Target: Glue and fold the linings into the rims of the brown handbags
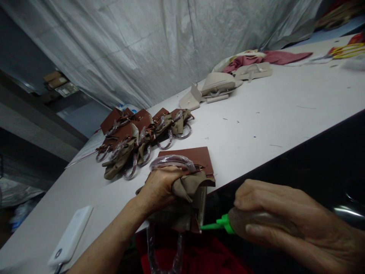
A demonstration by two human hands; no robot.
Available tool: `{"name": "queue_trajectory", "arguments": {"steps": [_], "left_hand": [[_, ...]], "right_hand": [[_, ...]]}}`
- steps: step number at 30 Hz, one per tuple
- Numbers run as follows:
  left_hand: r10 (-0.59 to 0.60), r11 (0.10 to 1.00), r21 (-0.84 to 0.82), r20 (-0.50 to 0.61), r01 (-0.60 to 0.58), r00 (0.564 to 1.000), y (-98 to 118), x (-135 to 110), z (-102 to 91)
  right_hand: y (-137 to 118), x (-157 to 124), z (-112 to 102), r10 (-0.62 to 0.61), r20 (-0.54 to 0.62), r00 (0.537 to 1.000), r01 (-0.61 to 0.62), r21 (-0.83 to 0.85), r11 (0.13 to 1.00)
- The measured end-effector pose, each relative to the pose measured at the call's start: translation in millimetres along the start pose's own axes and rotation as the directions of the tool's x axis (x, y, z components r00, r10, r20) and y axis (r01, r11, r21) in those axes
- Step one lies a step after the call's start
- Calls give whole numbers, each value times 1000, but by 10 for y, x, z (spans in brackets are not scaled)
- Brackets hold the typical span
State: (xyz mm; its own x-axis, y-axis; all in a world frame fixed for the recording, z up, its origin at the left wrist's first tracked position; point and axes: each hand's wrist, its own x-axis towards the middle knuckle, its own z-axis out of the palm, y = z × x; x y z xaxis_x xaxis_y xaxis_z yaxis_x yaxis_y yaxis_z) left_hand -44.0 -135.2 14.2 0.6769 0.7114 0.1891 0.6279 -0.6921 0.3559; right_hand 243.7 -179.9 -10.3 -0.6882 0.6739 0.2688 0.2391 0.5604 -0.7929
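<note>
At the near table edge lies a brown handbag (188, 154) with plastic-wrapped handles and an olive lining turned outward. My left hand (159, 186) is closed on the bag, gripping its bunched lining (189, 185). One wrapped handle loops above that hand, and another hangs below the edge. In my right hand (273, 217) is a squeeze bottle (242, 222) with a green nozzle (213, 226), fingers wrapped round it. The nozzle's tip points left and meets, or nearly meets, the bag's lower right corner. My left fingertips are hidden in the lining.
Several similar brown handbags (142, 121) are grouped farther back on the white table (228, 133). Beige bag pieces (219, 83) and pink cloth (245, 62) lie beyond, with yellow-handled scissors (346, 50) at far right. A white power bank (71, 236) rests at near left.
</note>
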Motion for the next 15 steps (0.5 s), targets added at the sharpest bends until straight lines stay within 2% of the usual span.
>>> {"name": "queue_trajectory", "arguments": {"steps": [4, 10, 15], "left_hand": [[-16, 1000, 16, -6, 16, 1000, -20, -11, 8], [9, 1000, 3, 3, -9, 1000, 5, 0, -4], [-16, 1000, -3, 4, 16, 1000, 1, -9, -13]], "right_hand": [[-1, 0, 11, 13, -67, 998, -16, -47, 999], [-28, -18, 30, -45, -27, 999, 43, -55, 998], [221, 84, 11, -39, -188, 981, 3, -190, 982]]}}
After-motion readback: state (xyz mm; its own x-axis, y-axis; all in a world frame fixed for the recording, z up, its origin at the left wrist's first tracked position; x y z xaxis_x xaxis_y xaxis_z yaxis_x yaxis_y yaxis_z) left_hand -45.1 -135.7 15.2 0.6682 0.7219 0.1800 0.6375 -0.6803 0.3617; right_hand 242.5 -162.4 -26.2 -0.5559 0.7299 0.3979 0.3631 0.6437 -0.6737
